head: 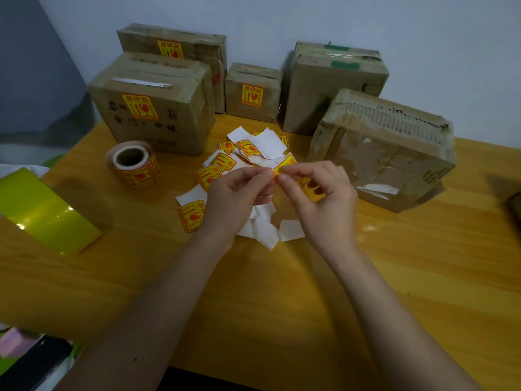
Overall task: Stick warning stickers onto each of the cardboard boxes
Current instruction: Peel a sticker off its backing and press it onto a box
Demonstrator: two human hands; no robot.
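Over the wooden worktop (338, 292), the left hand (236, 198) and the right hand (318, 198) are both pinching one yellow warning sticker (283, 166) between thumb and fingertips, above a heap of loose stickers and white backing papers (265, 230). Five cardboard boxes are standing behind: the front-left box (152, 103), the back-left box (174, 46) and the small middle box (252, 90) are wearing stickers; the back-right box (332, 86) and the near-right box (386, 153) are showing none. A sticker roll (132, 163) is lying left of the heap.

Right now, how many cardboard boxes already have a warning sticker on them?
3: the back-left box, the front-left box, and the small middle box. Stickers on hidden faces of other boxes cannot be ruled out.
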